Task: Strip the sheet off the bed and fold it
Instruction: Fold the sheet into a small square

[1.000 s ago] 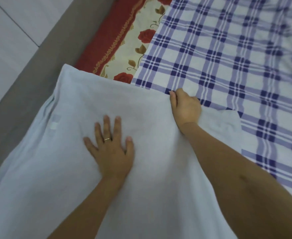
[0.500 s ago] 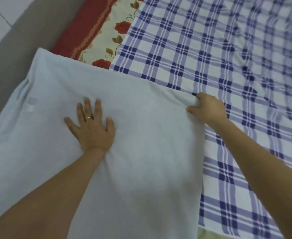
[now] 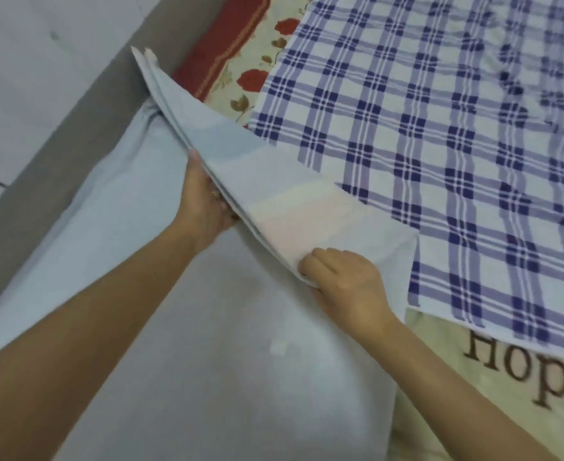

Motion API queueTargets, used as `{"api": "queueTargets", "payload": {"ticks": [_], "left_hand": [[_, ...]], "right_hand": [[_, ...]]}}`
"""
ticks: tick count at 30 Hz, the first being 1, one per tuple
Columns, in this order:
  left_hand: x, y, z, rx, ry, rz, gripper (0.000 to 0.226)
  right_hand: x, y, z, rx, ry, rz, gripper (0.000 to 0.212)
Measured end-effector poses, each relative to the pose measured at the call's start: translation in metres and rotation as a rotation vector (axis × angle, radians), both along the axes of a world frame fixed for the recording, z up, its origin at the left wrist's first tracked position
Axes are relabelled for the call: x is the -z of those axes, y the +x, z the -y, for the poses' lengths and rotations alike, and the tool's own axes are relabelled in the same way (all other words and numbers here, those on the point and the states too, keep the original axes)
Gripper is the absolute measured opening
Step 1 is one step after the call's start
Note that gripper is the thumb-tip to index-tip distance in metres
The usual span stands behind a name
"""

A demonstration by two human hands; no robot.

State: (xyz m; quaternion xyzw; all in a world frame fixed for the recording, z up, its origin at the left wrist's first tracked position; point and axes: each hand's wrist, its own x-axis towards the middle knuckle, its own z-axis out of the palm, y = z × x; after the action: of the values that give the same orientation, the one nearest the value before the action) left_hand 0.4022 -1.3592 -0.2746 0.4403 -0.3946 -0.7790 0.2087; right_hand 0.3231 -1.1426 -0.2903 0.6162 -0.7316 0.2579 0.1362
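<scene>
Two hands hold the pale blue sheet point(image 3: 207, 327), which fills the lower centre of the frame. The left hand point(image 3: 204, 201) grips its stacked edge layers at mid-frame, and the right hand point(image 3: 344, 281) pinches the same edge further right. The layers fan apart toward the upper left, so the fold may land uneven, or the raised flap could drag the checked cloth point(image 3: 440, 144) beneath.

Here's the bed point(image 3: 250, 74), its cream cover printed with red roses. A blue-and-white plaid cloth point(image 3: 440, 144) lies spread across it. A pale blue sheet point(image 3: 207, 327) covers the near left side, one flap lifted. Cream fabric with brown lettering point(image 3: 457, 410) lies between them.
</scene>
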Motion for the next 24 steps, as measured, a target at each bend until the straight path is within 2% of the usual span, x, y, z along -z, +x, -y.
{"api": "queueTargets", "payload": {"ticks": [1, 3, 5, 7, 10, 13, 17, 21, 24], "left_hand": [[-0.006, 0.022, -0.017, 0.042, 0.042, -0.017, 0.055], [-0.007, 0.052, -0.035, -0.072, 0.066, 0.052, 0.041], [-0.008, 0.070, -0.050, -0.249, 0.087, 0.129, 0.045], [-0.008, 0.089, -0.068, -0.296, 0.108, 0.160, 0.044], [-0.004, 0.117, -0.099, -0.285, 0.132, 0.216, 0.042], [0.012, 0.138, -0.122, -0.275, 0.160, 0.278, 0.048], [0.028, 0.144, -0.133, -0.263, 0.197, 0.286, 0.049], [0.034, 0.139, -0.135, -0.293, 0.202, 0.310, 0.048], [0.034, 0.137, -0.134, -0.291, 0.190, 0.326, 0.047]], "right_hand": [[-0.005, 0.024, -0.022, -0.028, 0.017, 0.010, 0.031], [-0.013, 0.042, -0.045, -0.129, 0.003, 0.000, 0.034], [-0.026, 0.049, -0.069, -0.183, 0.008, 0.004, 0.034], [-0.039, 0.052, -0.093, -0.242, 0.058, 0.002, 0.030], [-0.043, 0.047, -0.124, -0.247, 0.262, 0.014, 0.025], [-0.030, 0.041, -0.146, -0.231, 0.475, 0.102, 0.015], [-0.004, 0.051, -0.166, -0.002, 0.659, 0.364, 0.029], [0.018, 0.068, -0.179, 0.292, 0.640, 0.669, 0.019], [0.020, 0.077, -0.177, 0.439, 0.577, 0.912, 0.049]]}}
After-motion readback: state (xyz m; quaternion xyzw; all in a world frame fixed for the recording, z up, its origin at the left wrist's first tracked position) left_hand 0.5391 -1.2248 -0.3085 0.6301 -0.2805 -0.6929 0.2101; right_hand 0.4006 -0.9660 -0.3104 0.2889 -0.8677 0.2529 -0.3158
